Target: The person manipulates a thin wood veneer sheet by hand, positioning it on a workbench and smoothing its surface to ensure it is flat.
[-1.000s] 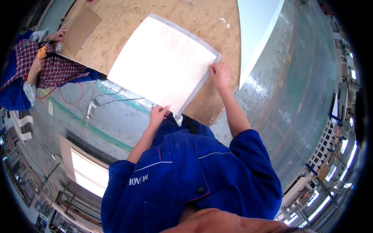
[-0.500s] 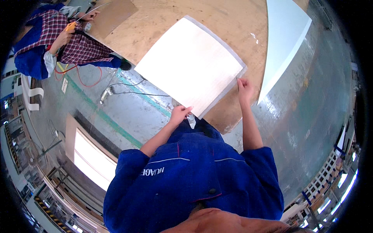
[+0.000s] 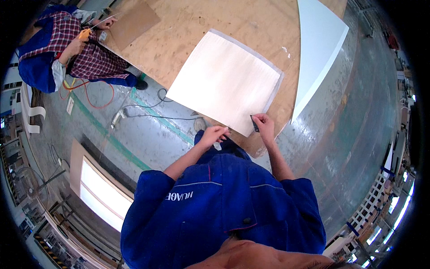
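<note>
A pale sheet (image 3: 224, 76) with a translucent grey margin lies on the plywood table (image 3: 237, 18). My right hand (image 3: 264, 123) pinches a small flat black tool (image 3: 255, 126) at the sheet's near right corner. Just outside the near edge is my left hand (image 3: 217, 134), thumb and forefinger pinched, other fingers curled; what they hold, if anything, is too small to make out. A small whitish piece (image 3: 217, 145) hangs beneath it.
A co-worker (image 3: 53, 54) at left holds an orange-handled tool (image 3: 85, 35) beside a brown board (image 3: 134, 22). A large white panel (image 3: 318, 54) lies at right. Cables (image 3: 143, 112) and a red hose (image 3: 98, 106) run on the floor.
My right hand has come down from the sheet's right edge to its near corner, the black tool now visible in it. My left hand now sits just off the near edge it was gripping.
</note>
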A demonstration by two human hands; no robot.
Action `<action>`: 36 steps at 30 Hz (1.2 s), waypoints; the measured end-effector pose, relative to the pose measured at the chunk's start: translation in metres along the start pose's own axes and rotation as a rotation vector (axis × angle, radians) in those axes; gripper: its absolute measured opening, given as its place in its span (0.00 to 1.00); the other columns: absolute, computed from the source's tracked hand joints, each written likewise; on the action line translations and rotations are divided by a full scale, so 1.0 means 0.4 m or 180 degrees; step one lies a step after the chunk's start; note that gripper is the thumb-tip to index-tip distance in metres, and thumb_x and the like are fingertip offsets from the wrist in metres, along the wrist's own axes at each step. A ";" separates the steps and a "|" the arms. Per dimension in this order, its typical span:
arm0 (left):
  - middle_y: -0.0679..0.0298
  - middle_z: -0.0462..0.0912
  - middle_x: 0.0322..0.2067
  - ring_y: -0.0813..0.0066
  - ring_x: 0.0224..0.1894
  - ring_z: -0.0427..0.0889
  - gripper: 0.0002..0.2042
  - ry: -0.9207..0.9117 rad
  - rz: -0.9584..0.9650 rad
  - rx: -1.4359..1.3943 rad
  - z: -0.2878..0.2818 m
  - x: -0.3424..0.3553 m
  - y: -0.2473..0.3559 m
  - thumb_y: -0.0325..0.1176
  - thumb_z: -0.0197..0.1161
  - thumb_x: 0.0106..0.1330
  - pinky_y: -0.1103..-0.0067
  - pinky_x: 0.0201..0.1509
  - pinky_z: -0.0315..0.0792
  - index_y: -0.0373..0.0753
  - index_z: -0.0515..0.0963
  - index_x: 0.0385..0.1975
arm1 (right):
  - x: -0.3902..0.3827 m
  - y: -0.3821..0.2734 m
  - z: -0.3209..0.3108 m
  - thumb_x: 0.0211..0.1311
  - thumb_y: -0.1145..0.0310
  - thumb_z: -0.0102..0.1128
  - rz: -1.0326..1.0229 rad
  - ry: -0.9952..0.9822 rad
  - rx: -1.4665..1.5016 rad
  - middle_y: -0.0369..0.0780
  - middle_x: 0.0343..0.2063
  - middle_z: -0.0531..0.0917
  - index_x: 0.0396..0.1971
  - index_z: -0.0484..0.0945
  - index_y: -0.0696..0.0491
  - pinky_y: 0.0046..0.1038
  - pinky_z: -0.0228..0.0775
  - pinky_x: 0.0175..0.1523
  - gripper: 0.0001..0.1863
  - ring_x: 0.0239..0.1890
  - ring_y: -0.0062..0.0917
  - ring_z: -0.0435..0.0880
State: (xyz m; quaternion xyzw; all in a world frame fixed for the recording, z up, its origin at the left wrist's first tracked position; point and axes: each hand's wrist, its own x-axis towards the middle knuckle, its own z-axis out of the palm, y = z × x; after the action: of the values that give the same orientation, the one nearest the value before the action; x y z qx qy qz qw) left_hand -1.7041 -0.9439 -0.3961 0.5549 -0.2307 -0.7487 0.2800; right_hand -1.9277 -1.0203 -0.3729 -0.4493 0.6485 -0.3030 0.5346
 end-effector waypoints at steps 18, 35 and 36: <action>0.69 0.76 0.22 0.85 0.23 0.73 0.12 0.0972 0.0273 0.0162 -0.229 0.001 0.006 0.40 0.62 0.56 0.86 0.24 0.69 0.37 0.75 0.30 | 0.001 -0.076 0.091 0.44 0.70 0.62 -0.2661 0.0006 -0.2935 0.35 0.23 0.76 0.22 0.77 0.49 0.31 0.59 0.45 0.04 0.33 0.27 0.73; 0.64 0.72 0.43 0.66 0.48 0.66 0.12 0.1333 0.2942 0.4059 -0.148 -0.029 0.167 0.28 0.57 0.50 0.73 0.50 0.61 0.39 0.73 0.36 | -0.056 -0.013 0.162 0.46 0.69 0.58 -0.2516 0.0025 -0.2596 0.33 0.23 0.73 0.26 0.76 0.48 0.30 0.59 0.43 0.04 0.33 0.26 0.71; 0.66 0.72 0.42 0.67 0.47 0.66 0.11 0.0833 0.3125 0.4204 -0.142 -0.015 0.178 0.27 0.54 0.51 0.73 0.50 0.61 0.40 0.73 0.37 | -0.053 -0.022 0.164 0.46 0.69 0.59 -0.2564 -0.0027 -0.2602 0.33 0.23 0.73 0.25 0.76 0.48 0.30 0.59 0.42 0.04 0.33 0.26 0.71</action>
State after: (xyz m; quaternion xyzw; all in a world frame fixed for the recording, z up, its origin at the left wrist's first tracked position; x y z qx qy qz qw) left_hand -1.6363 -0.9942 -0.3609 0.5238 -0.8037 -0.1816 0.2161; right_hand -1.8614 -0.9988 -0.3725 -0.8323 0.4885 -0.2056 0.1624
